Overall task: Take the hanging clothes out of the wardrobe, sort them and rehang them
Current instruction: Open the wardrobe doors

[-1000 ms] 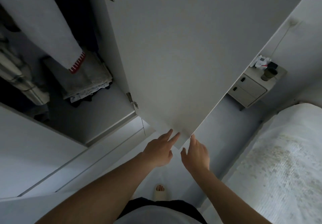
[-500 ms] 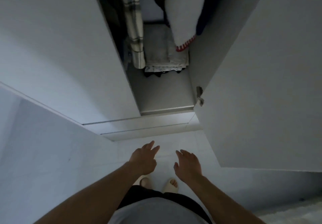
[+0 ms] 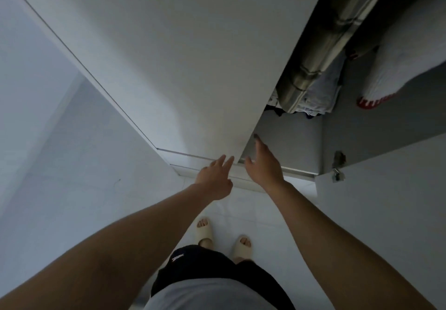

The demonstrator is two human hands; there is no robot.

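With both hands wide and empty, the right hand (image 3: pixel 264 164) should hook the closed left door (image 3: pixel 183 68) by its free edge while the left hand (image 3: pixel 214 179) steadies it, exposing the hanging clothes (image 3: pixel 321 51) at two o'clock.

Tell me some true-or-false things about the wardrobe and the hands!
1. Both hands, left hand and right hand, are empty. True.
2. The left wardrobe door is wide open. False: it covers its side; only the right side shows inside.
3. The right hand's fingers reach the left door's edge. True.
4. A white garment with red trim hangs inside. True.
5. The person is barefoot. False: they wear pale slippers.
6. The wardrobe floor is bare. False: folded clothes lie there.
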